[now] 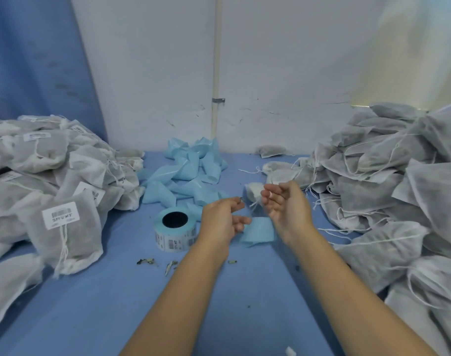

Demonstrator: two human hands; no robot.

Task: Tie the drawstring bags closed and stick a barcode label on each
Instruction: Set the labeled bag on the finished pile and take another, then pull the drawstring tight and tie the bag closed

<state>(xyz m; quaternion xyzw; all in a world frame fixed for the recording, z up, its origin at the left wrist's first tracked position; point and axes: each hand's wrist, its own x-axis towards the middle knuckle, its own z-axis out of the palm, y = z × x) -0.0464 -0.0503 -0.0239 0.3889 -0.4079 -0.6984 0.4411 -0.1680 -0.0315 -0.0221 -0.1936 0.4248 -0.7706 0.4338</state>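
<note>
A small white drawstring bag [252, 190] hangs blurred between my two hands above the blue table [103, 304]. My right hand [287, 205] has its fingers curled, with the bag's white drawstring [254, 203] looped round one finger. My left hand [223, 218] faces it with curled fingers that pinch the string's other end. A roll of barcode labels [175, 232] stands just left of my left hand. A loose piece of blue backing paper [259, 231] lies under my hands.
Labelled, tied bags [62, 227] are heaped on the left. Unlabelled grey bags [378, 181] with loose strings are piled on the right. Crumpled blue backing papers [191, 170] lie at the back by the white wall. Dried leaf scraps [148, 262] dot the table.
</note>
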